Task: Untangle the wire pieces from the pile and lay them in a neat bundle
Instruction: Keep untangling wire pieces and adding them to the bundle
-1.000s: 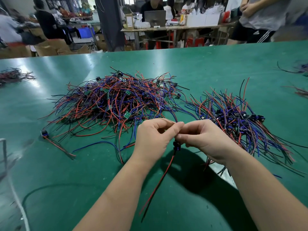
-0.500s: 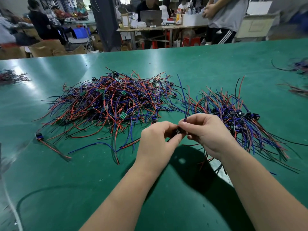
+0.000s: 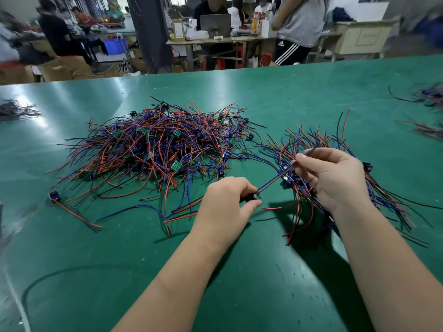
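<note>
A tangled pile of red, blue and black wire pieces [image 3: 158, 149] lies on the green table [image 3: 239, 283], left of centre. To its right lies a straighter bundle of wire pieces [image 3: 388, 207], partly under my right arm. One wire piece [image 3: 275, 179] is stretched taut above the table between my hands. My left hand [image 3: 227, 207] pinches its black connector end. My right hand [image 3: 335, 176] pinches the wire further along, above the bundle, with the free end sticking out past the fingers.
A single wire piece with a blue connector [image 3: 69, 207] lies apart at the left. More small wire heaps lie at the far left [image 3: 16, 111] and far right [image 3: 429, 97] of the table. People and workbenches stand beyond the table's far edge.
My hands, pinched close together before, have drawn apart. The right hand slid up and right along the wire, and the wire now runs straight between both hands.
</note>
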{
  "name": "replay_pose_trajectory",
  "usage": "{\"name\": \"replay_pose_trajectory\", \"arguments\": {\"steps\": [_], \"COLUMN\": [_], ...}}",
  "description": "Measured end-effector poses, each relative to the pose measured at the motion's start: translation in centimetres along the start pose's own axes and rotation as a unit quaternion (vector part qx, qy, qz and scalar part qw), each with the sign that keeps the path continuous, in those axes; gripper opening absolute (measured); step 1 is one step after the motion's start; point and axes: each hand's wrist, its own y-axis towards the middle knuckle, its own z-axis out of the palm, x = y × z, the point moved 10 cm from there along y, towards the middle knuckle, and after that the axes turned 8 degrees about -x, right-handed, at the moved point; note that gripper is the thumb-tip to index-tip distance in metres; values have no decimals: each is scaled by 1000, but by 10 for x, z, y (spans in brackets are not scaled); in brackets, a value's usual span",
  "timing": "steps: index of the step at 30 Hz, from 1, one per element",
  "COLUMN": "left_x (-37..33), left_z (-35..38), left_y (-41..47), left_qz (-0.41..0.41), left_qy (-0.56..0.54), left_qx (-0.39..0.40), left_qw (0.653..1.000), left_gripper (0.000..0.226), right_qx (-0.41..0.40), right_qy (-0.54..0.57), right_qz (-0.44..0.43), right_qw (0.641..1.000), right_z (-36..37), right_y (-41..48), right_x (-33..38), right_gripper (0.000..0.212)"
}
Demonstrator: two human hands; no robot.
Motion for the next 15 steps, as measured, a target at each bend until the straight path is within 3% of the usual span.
{"name": "replay_pose_trajectory", "arguments": {"steps": [5,11,15], "left_x": [5,10,8], "left_z": [2,-10,-13], "left_y": [-2,1,3], "left_qz": [-1,-12,-2], "left_qy": [20,14,18], "left_qx": [16,-34,-45], "left_qw": [1000,999,999], "left_gripper": [15,17,17], "right_qx": [-65,-16,-47], "right_qy": [-36,4,-74], "right_qz": [-130,-114,-180], "right_qw": [989,993,980], "right_z": [-24,-15,-21], "right_y": [8,8,8], "right_x": [34,33,43], "right_gripper": [20,28,18]}}
